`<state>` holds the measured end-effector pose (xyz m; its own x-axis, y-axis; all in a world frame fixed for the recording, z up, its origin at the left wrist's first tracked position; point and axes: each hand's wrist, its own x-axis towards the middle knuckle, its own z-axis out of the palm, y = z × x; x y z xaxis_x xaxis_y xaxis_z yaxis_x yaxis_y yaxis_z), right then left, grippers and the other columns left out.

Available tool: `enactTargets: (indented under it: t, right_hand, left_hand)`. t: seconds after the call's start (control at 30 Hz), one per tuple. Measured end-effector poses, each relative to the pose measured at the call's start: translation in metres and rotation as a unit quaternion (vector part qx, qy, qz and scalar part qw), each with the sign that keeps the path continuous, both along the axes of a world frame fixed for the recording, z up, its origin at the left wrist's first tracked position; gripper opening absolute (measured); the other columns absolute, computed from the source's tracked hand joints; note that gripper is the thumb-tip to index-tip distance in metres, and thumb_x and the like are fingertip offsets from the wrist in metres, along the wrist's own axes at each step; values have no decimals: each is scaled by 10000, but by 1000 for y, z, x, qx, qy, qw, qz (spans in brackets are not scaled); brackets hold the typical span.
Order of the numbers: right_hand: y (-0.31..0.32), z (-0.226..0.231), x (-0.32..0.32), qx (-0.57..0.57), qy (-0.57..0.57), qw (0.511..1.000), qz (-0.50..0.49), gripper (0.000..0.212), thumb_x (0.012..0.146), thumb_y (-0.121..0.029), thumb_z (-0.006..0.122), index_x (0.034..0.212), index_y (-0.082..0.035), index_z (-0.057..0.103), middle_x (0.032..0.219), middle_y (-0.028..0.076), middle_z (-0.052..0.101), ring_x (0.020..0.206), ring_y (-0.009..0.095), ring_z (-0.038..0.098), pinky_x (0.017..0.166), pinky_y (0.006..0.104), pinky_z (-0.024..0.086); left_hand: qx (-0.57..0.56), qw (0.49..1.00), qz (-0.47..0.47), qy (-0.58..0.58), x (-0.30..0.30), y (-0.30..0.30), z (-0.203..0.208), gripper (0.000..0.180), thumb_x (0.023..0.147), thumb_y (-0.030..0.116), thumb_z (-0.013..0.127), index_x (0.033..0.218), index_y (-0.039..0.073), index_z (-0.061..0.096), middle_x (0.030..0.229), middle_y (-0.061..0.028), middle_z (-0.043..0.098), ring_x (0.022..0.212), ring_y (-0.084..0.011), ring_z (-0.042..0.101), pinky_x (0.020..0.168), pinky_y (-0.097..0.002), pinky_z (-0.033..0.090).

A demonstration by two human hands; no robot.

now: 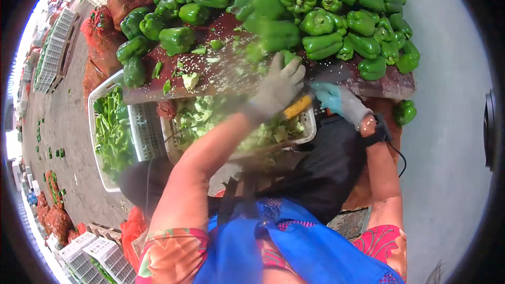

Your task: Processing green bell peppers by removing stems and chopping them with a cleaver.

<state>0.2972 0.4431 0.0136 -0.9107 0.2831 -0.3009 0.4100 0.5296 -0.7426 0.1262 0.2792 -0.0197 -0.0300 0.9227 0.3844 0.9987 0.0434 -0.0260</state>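
My left hand [279, 85], in a pale work glove, is closed on a green bell pepper [288, 57] at the near edge of the pepper heap. To its right is my right hand [344, 104], in a white and teal glove, with its fingers curled. A yellow object like a handle [298, 107] sits between the hands, its end at the right fingertips. Whether the right fingers grip it is hidden. Under my left forearm stands a white crate [309, 129] with pale green pepper scraps. More bell peppers [336, 23] are piled beyond the hands.
The peppers lie on a dark red surface [210, 66] strewn with seeds and trimmings. At the left stands a white crate [110, 186] of long green peppers. Red mesh sacks [100, 42] stand beyond it. One bell pepper [404, 112] is off the right edge.
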Motion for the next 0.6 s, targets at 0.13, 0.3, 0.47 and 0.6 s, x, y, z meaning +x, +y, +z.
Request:
enactTargets:
  t: [0.13, 0.3, 0.47, 0.6]
  right_hand:
    - [6, -17, -9, 23, 1, 1000, -20, 433, 973, -284, 572, 1317, -24, 605, 1007, 76, 716, 792, 139, 622, 763, 303, 523]
    - [-8, -11, -22, 61, -5, 997, -52, 444, 954, -322, 592, 1276, -18, 625, 1023, 123, 715, 809, 160, 642, 778, 308, 525]
    - [-15, 0, -24, 130, -22, 990, -54, 461, 949, -358, 596, 1252, -12, 630, 1153, 206, 692, 1032, 359, 675, 900, 397, 515]
    - [-22, -3, -31, 130, -59, 988, -49, 485, 940, -451, 537, 1261, -100, 633, 1198, 234, 653, 1143, 426, 593, 965, 463, 480]
  left_hand:
    - [-50, 998, -6, 44, -20, -30, 3, 182, 824, 204, 641, 974, 145, 726, 1223, -96, 552, 1253, -290, 451, 1067, -543, 357]
    - [-67, 971, 209, -94, -67, -72, 19, 357, 789, 206, 659, 1127, 93, 640, 1111, -117, 580, 1130, -327, 531, 1009, -457, 443]
    - [152, 956, 247, -36, -58, -70, 41, 355, 812, 179, 696, 1151, 94, 632, 1241, -148, 589, 1173, -329, 538, 1011, -452, 436]
    - [127, 982, 122, -61, -26, -55, 27, 387, 799, 210, 709, 1162, 102, 625, 1307, -150, 533, 1217, -346, 502, 1045, -499, 401]
